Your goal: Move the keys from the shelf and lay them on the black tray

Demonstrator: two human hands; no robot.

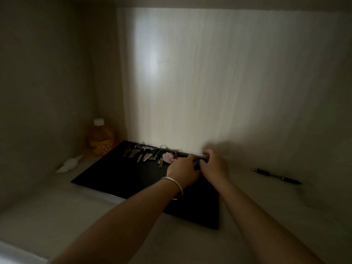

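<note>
A flat black tray [122, 180] lies on the pale shelf floor inside a dim cabinet. Several metal keys [141, 154] on rings lie in a row along the tray's far edge, with a pinkish tag [168, 156] among them. My left hand [182, 168], a silver bangle on its wrist, and my right hand [214, 164] meet at the tray's far right edge. Both hands close around a small dark object [197, 164] between them; I cannot make out what it is. A thin dark bar [187, 153] runs along the back edge under my fingers.
An orange bottle [101, 139] with a white cap stands in the back left corner. A white crumpled object [69, 164] lies left of the tray. A black pen [277, 176] lies on the shelf to the right. Cabinet walls close in at left and back.
</note>
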